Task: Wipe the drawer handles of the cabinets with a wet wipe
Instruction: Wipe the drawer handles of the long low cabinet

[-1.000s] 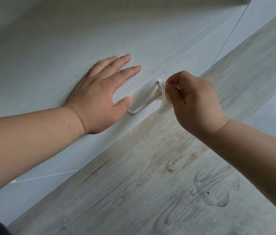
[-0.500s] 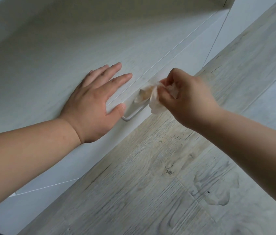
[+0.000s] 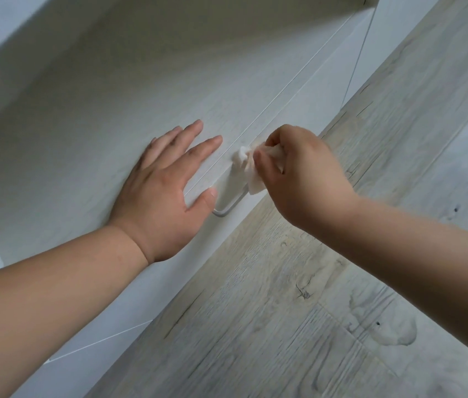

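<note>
Your left hand (image 3: 164,191) lay flat against the white cabinet front (image 3: 98,116). Its fingers were straight and slightly spread, and it held nothing. The four fingers rested on the panel above a thin seam (image 3: 284,90) that ran diagonally across the front. The thumb lay across that seam, with its tip just beside the near end of the drawer handle (image 3: 228,206).

Your right hand (image 3: 304,179) was curled, with the thumb and fingers pinching the wet wipe (image 3: 251,170). The wipe was white and bunched. You held it against the far end of the handle, where the bar met the panel below the seam. A loose flap of the wipe hung over the bar. The far end of the handle was hidden under the wipe and your fingers. The near end, a grey metal bar with a rounded bend, was exposed between your two hands.

Both forearms were bare. The grey wood-grain floor (image 3: 284,326) met the base of the cabinet and extended under your right forearm.
</note>
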Available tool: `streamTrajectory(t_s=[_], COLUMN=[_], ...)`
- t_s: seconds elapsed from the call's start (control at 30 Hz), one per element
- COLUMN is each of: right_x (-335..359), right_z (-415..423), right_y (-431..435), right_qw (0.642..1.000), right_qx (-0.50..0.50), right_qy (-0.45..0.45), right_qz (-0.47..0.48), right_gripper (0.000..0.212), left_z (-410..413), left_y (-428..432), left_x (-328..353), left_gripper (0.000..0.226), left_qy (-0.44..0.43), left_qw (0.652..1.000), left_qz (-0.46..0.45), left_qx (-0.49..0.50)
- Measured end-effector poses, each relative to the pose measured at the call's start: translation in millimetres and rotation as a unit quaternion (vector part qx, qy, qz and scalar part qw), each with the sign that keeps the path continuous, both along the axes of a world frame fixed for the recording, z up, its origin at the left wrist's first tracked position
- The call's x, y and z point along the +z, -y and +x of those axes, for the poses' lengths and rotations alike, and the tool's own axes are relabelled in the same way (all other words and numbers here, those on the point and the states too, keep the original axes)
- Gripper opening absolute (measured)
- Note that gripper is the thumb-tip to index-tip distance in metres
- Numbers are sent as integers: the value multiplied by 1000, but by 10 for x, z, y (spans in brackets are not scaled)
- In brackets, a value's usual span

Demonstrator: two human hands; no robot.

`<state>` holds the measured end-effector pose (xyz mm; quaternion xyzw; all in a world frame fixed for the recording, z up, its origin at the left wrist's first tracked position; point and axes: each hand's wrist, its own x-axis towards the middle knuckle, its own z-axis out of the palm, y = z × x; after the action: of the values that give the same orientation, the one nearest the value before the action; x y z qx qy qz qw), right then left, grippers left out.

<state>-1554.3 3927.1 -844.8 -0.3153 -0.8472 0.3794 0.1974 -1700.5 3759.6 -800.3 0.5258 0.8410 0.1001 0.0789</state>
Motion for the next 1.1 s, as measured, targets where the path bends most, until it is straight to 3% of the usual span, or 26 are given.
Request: streamTrajectory(t_s=[0.13, 0.23, 0.33, 0.53, 0.73, 0.9, 1.1], right_x=[29, 35, 5, -108, -159, -172, -97], right_z=[15, -18, -54, -48, -11, 48, -24], right_y=[66, 82, 107, 48, -60, 30, -49], right_qw=[1000, 999, 999, 994, 991, 993, 995], right_qx=[-6, -20, -37, -60, -44, 1, 4], right_qy=[19, 43, 16, -89, -122, -82, -94], right_qz=[6, 2, -5, -15, 22, 84, 32], right_gripper=[55, 66, 60, 23, 20, 11, 15], left_z=[3, 3, 3, 12, 17, 22, 30], left_y=[1, 4, 7, 1, -4, -1, -13], left_x=[-3, -10, -7, 2, 9, 4, 13], left_gripper=[68, 68, 68, 68, 68, 68, 72], left_qy=[0, -1, 1, 6, 5, 0, 1], left_qw=[1000, 1000, 1000, 1000, 1000, 1000, 1000], left_qz=[-1, -1, 0, 3, -6, -9, -7], left_qx=[-1, -2, -2, 4, 7, 9, 15])
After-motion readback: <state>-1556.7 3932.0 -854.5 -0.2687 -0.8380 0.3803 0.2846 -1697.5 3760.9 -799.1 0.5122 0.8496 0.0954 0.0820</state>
